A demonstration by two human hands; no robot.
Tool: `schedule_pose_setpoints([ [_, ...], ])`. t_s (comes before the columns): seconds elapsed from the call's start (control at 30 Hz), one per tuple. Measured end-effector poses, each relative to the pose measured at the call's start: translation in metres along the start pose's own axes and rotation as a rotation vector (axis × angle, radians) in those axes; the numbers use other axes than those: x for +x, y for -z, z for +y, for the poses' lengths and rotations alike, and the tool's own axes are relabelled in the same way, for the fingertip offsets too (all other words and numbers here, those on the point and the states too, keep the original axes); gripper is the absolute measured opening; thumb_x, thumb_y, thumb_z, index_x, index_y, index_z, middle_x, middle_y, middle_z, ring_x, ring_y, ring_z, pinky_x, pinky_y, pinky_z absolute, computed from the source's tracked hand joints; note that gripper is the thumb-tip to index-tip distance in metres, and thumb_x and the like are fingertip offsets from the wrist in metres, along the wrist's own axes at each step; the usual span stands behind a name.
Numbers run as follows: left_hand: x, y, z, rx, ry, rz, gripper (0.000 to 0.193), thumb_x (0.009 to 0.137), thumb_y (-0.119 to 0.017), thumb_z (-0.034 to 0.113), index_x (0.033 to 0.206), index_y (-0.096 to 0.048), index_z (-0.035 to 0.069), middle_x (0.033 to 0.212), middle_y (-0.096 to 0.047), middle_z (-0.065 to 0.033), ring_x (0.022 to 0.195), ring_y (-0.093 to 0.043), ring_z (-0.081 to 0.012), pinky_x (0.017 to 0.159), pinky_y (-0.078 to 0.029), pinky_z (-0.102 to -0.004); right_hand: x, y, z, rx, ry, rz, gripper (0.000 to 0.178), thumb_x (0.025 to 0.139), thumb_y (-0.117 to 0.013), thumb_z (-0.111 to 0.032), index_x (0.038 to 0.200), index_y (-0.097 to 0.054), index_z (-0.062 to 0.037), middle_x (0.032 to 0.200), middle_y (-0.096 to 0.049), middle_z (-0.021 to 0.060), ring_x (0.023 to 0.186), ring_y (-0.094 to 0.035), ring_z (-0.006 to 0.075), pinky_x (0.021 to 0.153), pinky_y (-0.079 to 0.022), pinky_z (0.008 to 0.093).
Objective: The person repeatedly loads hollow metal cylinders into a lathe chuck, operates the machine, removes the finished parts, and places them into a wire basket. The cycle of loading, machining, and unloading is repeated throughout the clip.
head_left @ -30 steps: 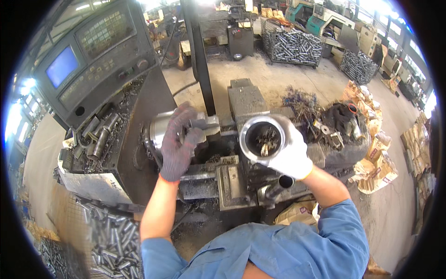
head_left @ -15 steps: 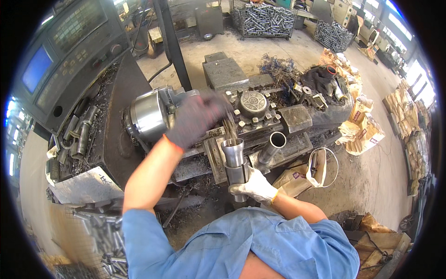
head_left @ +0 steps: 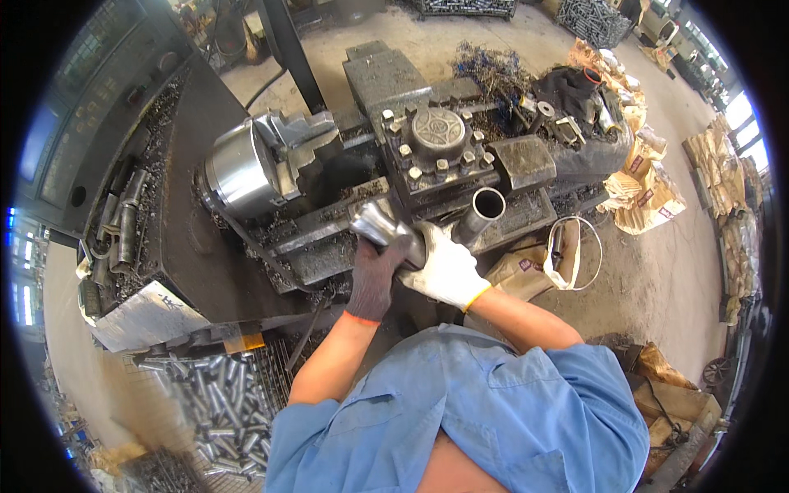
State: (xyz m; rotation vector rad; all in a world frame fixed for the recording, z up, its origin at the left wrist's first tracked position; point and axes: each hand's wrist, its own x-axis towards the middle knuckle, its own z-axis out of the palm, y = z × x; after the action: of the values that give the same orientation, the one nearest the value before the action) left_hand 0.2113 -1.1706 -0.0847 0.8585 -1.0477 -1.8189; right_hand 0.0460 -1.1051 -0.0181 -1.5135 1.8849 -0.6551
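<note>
A shiny metal sleeve [head_left: 376, 223] lies tilted between my hands, its flared end toward the left. Fingers of my left hand [head_left: 376, 275], in a dark glove with an orange cuff, wrap around its middle from below. My right hand [head_left: 448, 267], in a white glove, is closed round the near right end and hides much of it. Just beyond, the lathe's jawed chuck [head_left: 246, 171] is on the left and its square tool post [head_left: 438, 131] is in the middle. Beside my right hand, a second metal tube [head_left: 480, 215] stands on the lathe's carriage.
Below left, a wire basket holds several metal tubes [head_left: 220, 403]. A cloth bag [head_left: 526, 271] with a looped handle sits right of the lathe. Tangled metal shavings [head_left: 493, 70] and a dark cloth [head_left: 567, 90] lie at the back. Brown paper sacks [head_left: 645, 193] are farther right.
My left hand has come down from beside the tool post onto the sleeve. The sleeve has gone from upright to leaning left. My right hand still holds it; the view has shifted.
</note>
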Motion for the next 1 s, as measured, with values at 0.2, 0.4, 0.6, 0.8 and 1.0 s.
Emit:
schedule_pose_setpoints([
  [0.2,0.009,0.006,-0.011,-0.06,0.137,0.266,0.054,0.095,-0.084,0.024,0.137,-0.06,0.0,0.123,-0.07,-0.0113,0.109,-0.069,-0.021,0.097,-0.056,-0.0378,0.012,-0.017,0.035,-0.049,-0.214,-0.473,0.083,0.075,-0.084,-0.058,0.12,-0.07,0.0111,0.104,-0.077,0.0293,0.096,-0.077,0.0389,0.085,-0.059,0.0465],
  [0.4,0.004,0.031,-0.024,-0.026,0.173,0.323,0.066,0.104,-0.067,0.052,0.145,-0.055,0.001,0.136,-0.065,-0.0155,0.12,-0.066,-0.0284,0.104,-0.055,-0.0442,0.016,-0.036,0.078,0.459,-0.235,-0.569,0.055,0.083,-0.082,-0.05,0.079,-0.076,0.0042,0.068,-0.072,0.0109,0.057,-0.067,0.0189,0.057,-0.054,0.0373],
  [0.6,-0.023,0.075,-0.004,-0.744,0.278,0.034,0.08,0.101,-0.055,0.073,0.143,-0.061,0.005,0.129,-0.071,-0.0164,0.121,-0.069,-0.0312,0.102,-0.059,-0.048,-0.086,0.095,0.228,-0.024,-0.301,-0.674,0.063,0.075,-0.087,-0.042,0.114,-0.073,0.0052,0.084,-0.077,0.0132,0.073,-0.072,0.0232,0.067,-0.059,0.0386],
  [0.8,-0.033,0.061,-0.002,-0.521,0.263,-0.003,0.078,0.103,-0.055,0.069,0.148,-0.057,0.005,0.126,-0.072,-0.0161,0.109,-0.072,-0.0298,0.09,-0.061,-0.0472,-0.14,0.129,0.396,0.398,-1.101,0.023,0.03,0.08,-0.082,-0.028,0.097,-0.076,-0.0043,0.073,-0.07,0.009,0.052,-0.064,0.0213,0.047,-0.054,0.0441],
  [1.0,-0.038,0.027,0.008,-0.263,0.349,0.171,0.07,0.108,-0.053,0.061,0.155,-0.052,0.009,0.123,-0.072,-0.015,0.103,-0.072,-0.0298,0.076,-0.063,-0.0454,-0.072,0.154,0.461,-0.415,-0.914,0.307,0.052,0.091,-0.069,-0.044,0.115,-0.073,0.0023,0.106,-0.077,0.0258,0.097,-0.074,0.0442,0.091,-0.058,0.05],
])
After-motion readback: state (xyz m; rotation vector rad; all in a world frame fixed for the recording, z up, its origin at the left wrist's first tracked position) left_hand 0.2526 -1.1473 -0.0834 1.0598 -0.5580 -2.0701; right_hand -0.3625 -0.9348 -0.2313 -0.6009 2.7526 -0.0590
